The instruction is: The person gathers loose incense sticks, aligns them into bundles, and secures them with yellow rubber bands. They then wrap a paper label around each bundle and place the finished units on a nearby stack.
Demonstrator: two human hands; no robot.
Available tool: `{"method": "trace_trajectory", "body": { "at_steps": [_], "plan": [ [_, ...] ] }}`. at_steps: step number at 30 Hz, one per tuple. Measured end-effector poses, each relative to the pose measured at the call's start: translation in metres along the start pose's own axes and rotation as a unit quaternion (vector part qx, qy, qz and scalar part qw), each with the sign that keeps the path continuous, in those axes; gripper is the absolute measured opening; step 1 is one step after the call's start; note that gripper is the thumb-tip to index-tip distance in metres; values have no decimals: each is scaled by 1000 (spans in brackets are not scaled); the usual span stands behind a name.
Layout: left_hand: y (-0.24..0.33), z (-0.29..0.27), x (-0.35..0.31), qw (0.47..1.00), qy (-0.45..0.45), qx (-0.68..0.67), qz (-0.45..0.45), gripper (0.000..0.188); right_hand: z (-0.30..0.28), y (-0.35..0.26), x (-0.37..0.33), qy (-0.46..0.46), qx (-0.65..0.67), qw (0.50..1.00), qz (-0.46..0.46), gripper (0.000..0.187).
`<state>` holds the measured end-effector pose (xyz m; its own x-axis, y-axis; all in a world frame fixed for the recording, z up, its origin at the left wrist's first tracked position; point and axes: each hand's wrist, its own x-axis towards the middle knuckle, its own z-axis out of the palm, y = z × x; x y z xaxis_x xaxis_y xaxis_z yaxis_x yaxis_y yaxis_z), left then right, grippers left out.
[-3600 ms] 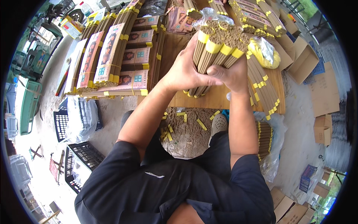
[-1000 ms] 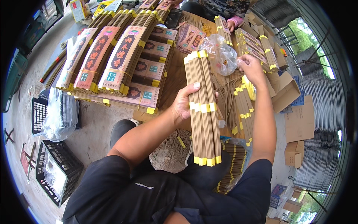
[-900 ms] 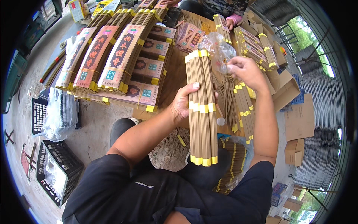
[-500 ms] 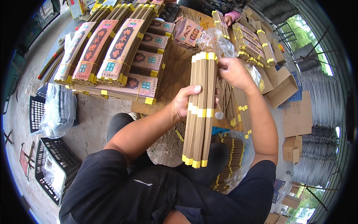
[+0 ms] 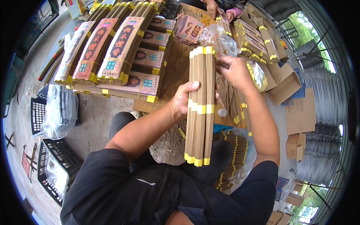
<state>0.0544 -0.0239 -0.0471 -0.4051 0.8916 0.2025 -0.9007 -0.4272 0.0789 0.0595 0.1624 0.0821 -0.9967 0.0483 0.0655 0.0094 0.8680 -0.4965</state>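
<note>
My left hand [image 5: 184, 98] is wrapped around several bundles of incense sticks [image 5: 200, 129], held together upright over my lap. Yellow paper bands circle the bundles at both ends and at the middle. The thumb lies across the front, and fingertips show at the right side. Close beside the upper right edge of the incense is my right hand [image 5: 235, 73], its fingers curled and pinched together. What they hold, if anything, I cannot make out. Loose incense sticks [image 5: 226, 93] lie on the wooden table [image 5: 172, 80] behind and below that hand.
Labelled incense packs [image 5: 118, 48] are stacked at the left, beside paper labels [image 5: 189, 30]. A clear plastic bag [image 5: 219, 39] lies beyond my hands. Across the table, a co-worker's hand [image 5: 212, 7] touches another pack. Black crates [image 5: 58, 168] stand left, cardboard boxes [image 5: 287, 88] right.
The held incense has shifted slightly up and tilts a little less. My right hand stays near its upper edge, fingers more tightly curled. Another co-worker's hand has appeared at the far pack.
</note>
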Motion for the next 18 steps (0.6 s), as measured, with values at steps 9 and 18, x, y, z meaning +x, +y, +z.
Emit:
{"method": "trace_trajectory", "body": {
  "at_steps": [9, 18],
  "plan": [
    [6, 1, 1, 999, 28, 6, 13, 69, -42, -11, 5, -90, 133, 984, 75, 15],
    [1, -2, 3, 999, -39, -31, -7, 67, -27, -3, 8, -89, 121, 988, 42, 18]
  ]
}}
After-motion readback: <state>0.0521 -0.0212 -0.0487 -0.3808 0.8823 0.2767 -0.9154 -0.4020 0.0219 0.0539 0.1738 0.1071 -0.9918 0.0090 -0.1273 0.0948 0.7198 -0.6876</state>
